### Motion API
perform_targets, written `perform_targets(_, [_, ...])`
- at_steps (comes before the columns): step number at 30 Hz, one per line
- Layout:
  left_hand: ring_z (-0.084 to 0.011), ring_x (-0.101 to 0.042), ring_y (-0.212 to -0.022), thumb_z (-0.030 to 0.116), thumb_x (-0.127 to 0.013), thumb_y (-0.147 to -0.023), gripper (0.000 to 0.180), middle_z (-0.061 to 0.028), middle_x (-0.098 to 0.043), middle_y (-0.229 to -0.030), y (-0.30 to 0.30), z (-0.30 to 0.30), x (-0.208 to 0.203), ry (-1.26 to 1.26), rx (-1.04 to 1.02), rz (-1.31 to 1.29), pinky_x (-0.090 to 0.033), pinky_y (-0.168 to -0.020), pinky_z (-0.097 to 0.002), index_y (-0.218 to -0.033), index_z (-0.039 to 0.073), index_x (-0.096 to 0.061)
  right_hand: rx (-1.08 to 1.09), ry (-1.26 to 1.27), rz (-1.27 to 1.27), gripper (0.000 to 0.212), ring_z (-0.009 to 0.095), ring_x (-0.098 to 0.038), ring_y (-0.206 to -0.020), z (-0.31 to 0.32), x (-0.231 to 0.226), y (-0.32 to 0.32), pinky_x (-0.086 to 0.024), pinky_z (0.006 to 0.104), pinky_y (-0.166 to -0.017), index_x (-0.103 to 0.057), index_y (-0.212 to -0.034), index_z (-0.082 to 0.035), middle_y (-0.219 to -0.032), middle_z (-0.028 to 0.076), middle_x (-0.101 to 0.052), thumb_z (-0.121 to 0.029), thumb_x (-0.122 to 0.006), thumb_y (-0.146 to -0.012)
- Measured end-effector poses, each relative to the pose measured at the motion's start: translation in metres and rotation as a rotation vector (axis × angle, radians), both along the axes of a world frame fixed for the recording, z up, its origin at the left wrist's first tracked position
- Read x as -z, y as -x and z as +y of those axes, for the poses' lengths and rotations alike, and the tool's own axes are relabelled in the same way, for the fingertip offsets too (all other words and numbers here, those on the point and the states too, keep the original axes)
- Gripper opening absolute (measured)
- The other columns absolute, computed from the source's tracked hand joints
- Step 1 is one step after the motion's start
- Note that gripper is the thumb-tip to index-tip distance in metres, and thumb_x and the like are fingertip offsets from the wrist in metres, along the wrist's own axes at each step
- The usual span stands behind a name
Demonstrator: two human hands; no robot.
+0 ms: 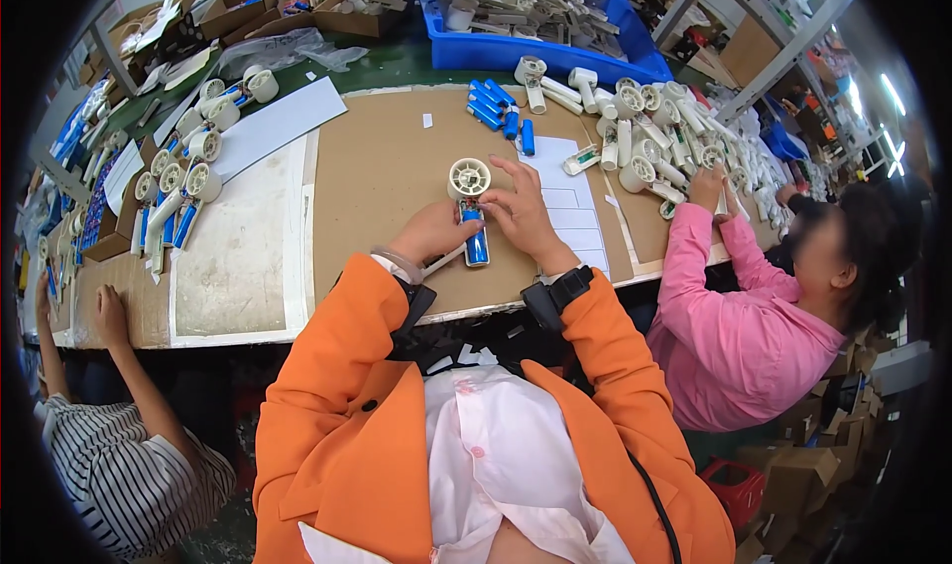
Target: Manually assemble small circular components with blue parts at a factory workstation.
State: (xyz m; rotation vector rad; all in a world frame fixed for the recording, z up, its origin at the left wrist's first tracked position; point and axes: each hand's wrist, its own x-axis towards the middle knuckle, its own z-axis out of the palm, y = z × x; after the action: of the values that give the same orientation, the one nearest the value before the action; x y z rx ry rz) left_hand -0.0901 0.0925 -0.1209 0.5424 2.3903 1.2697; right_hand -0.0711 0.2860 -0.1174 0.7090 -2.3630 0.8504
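A small white handheld fan (469,177) lies in front of me, its round head pointing away and its handle toward me. In the uncovered handle sits a blue cylindrical battery (477,247), with a small circuit part at the neck. My left hand (428,235) grips the handle from the left, thumb on the battery's upper end. A slim white piece (446,258) pokes out below that hand; its other end is hidden. From the right, my right hand (521,212) pinches at the neck beside the circuit part, its other fingers raised past the fan head.
Loose blue batteries (496,103) lie beyond the fan, near a ruled white sheet (565,202). White fan parts pile up at right, where a person in pink (734,316) works. A blue bin (545,56) stands behind. Battery-fitted fans (188,182) lie left, near a person in stripes (139,465).
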Motion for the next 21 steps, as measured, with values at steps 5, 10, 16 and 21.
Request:
perform_targets(5, [-0.0316, -0.064, -0.075, 0.042, -0.065, -0.083, 0.043, -0.0172, -0.066, -0.079, 0.0, 0.0, 0.0, 0.016, -0.002, 0.002, -0.049, -0.069, -0.0395, -0.088, -0.001, -0.064, -0.004, -0.027, 0.009, 0.013, 0.034, -0.041, -0.123, 0.001, -0.002, -0.001, -0.035, 0.0424, -0.103, -0.068, -0.086, -0.01, -0.133, 0.012, -0.05, -0.004, -0.071, -0.074])
perform_targets(10, [-0.0316, -0.064, -0.074, 0.042, -0.066, -0.083, 0.044, -0.0173, -0.065, -0.077, 0.002, 0.002, 0.005, 0.012, -0.006, 0.014, -0.049, -0.069, -0.0395, -0.086, -0.002, -0.063, 0.014, -0.06, 0.058, 0.014, 0.034, -0.043, -0.122, 0.001, -0.001, -0.001, -0.036, 0.0415, -0.102, -0.067, -0.085, -0.009, -0.133, 0.012, -0.05, -0.003, -0.071, -0.074])
perform_targets(16, [-0.0317, -0.064, -0.072, 0.041, -0.065, -0.083, 0.044, -0.0168, -0.065, -0.076, 0.004, 0.0, 0.013, -0.029, -0.02, -0.016, -0.049, -0.069, -0.0395, -0.086, -0.003, -0.063, 0.0, -0.151, 0.152, 0.014, 0.033, -0.042, -0.124, -0.004, -0.009, -0.005, -0.039, 0.0393, -0.1, -0.065, -0.085, -0.008, -0.134, 0.01, -0.049, -0.003, -0.07, -0.073])
perform_targets(21, [-0.0292, -0.065, -0.068, 0.04, -0.065, -0.084, 0.043, -0.0154, -0.065, -0.075, 0.001, 0.003, 0.0, -0.031, 0.0, -0.082, -0.05, -0.066, -0.0386, -0.088, -0.003, -0.062, -0.04, -0.143, 0.172, 0.015, 0.032, -0.041, -0.126, 0.001, -0.009, -0.001, -0.039, 0.0387, -0.102, -0.063, -0.085, -0.009, -0.135, 0.009, -0.048, -0.003, -0.07, -0.073])
